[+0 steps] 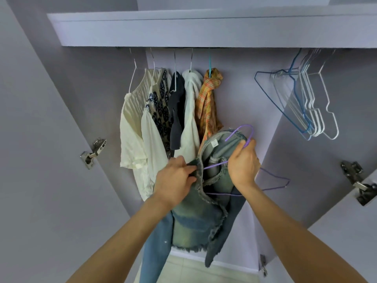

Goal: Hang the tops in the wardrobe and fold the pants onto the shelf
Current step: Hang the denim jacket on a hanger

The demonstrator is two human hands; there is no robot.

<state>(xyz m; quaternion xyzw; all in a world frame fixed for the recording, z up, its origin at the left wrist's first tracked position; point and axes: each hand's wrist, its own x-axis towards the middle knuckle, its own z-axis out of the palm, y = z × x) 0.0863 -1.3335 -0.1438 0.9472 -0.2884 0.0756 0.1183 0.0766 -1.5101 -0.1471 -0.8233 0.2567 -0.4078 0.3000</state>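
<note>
denim top [195, 221] | frayed, faded (greenish) | draped on purple hanger [244, 131]

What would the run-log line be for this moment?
step: fitting denim top onto purple hanger | left hand: pinches neckline | right hand: grips hanger neck | rail: five tops hung, not this one

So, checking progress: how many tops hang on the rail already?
5, side by side at left: cream top, patterned top, dark top, white top, plaid top. Others may hide between them.
</note>
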